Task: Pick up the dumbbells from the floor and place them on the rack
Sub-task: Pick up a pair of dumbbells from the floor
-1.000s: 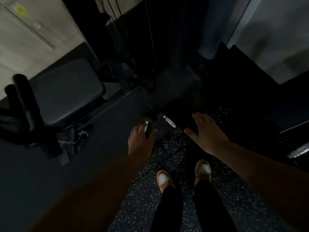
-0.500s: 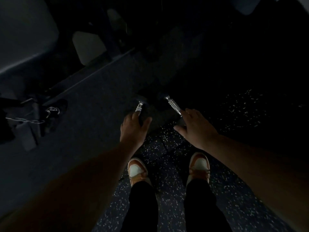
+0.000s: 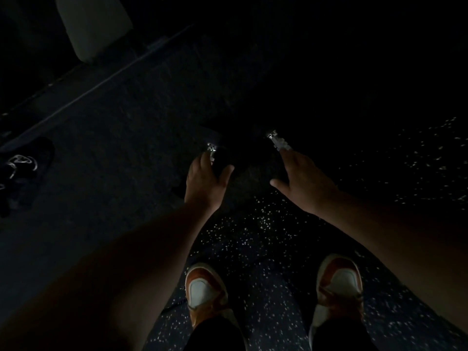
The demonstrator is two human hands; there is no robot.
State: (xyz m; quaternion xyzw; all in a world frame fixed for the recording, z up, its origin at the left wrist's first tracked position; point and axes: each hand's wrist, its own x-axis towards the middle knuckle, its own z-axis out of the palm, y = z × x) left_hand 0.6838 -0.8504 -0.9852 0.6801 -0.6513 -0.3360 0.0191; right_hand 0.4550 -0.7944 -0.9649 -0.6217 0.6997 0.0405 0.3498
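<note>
The scene is very dark. Two dumbbells lie side by side on the floor, and only their chrome handles catch light. My left hand [image 3: 206, 183] is cupped over the left dumbbell's handle [image 3: 211, 148], fingers on one side and thumb on the other; the dark hides how tightly it closes. My right hand [image 3: 302, 182] is spread flat, its fingertips touching the near end of the right dumbbell's handle [image 3: 277, 141]. The dumbbell heads are lost in shadow. No rack is in view.
My feet in orange-and-white shoes [image 3: 206, 291] [image 3: 339, 281] stand on speckled rubber flooring, just behind the dumbbells. A pale padded bench part [image 3: 93, 26] sits at the top left. A metal chain attachment [image 3: 21, 163] lies on the floor at far left.
The view has dropped closer to the floor and both hands have reached lower. The right hand moved forward until its fingers met the right handle; the left stayed over the left handle.
</note>
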